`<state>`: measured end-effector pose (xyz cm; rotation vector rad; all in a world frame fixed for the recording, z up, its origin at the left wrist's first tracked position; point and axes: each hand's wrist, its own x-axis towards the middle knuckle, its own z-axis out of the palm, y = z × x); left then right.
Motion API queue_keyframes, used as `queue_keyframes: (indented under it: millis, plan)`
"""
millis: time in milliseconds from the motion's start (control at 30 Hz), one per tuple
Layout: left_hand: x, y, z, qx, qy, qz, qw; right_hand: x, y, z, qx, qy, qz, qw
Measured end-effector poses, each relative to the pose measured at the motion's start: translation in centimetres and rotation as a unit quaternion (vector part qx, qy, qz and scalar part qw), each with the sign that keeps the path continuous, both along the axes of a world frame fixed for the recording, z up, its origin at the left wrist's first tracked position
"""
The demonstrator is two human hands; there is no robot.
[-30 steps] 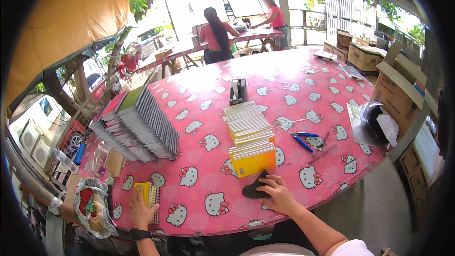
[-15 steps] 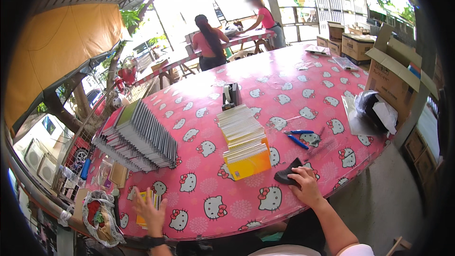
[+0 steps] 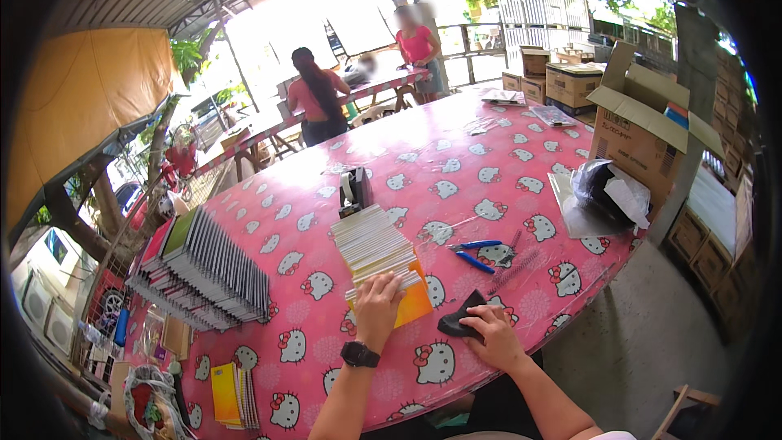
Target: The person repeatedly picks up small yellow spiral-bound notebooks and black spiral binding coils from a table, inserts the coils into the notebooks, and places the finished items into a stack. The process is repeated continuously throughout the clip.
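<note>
My left hand (image 3: pixel 377 305), with a black watch on the wrist, rests on the near end of a fanned row of thin notebooks (image 3: pixel 373 246), fingers spread over the yellow-orange cover at the front. Flat on a black cloth (image 3: pixel 456 319) just to the right lies my right hand (image 3: pixel 491 334), pressing it onto the pink cartoon-cat tablecloth (image 3: pixel 505 163). A black tape dispenser (image 3: pixel 353 191) stands at the far end of the notebook row.
Blue-handled pliers (image 3: pixel 476 251) lie right of the notebooks. A big slanted stack of books (image 3: pixel 204 269) fills the left. Yellow notebooks (image 3: pixel 232 395) sit at the near left edge. A black bag (image 3: pixel 607 190) and open cardboard box (image 3: pixel 643 126) are right. Two people (image 3: pixel 316 102) work at a far table.
My left hand has left the yellow notebooks at the near left edge and come over onto the fanned notebook row. My right hand stays on the black cloth.
</note>
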<state>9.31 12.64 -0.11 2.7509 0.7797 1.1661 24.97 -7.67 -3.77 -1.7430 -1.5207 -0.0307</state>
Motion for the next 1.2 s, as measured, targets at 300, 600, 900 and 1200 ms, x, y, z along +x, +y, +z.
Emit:
queue_keyframes:
  millis: [300, 600, 900, 1200]
  plan:
    - [-0.6, 0.3, 0.4, -0.06, -0.128, -0.02, 0.99, 0.5, -0.1, -0.1, -0.032, -0.003, 0.004, 0.999]
    - [-5.0, -3.9, 0.9, -0.051, -0.035, -0.064, 0.996, 1.5, 1.0, -0.1, 0.125, 0.045, -0.061, 0.989]
    - [-5.4, -4.6, 0.4, -0.039, -0.045, -0.1, 0.993, 17.1, 3.4, -0.1, -0.003, 0.064, -0.329, 0.942]
    - [-5.1, -5.3, 0.4, -0.056, -0.043, -0.104, 0.992, 17.7, 3.3, -1.7, -0.013, 0.164, -0.311, 0.936]
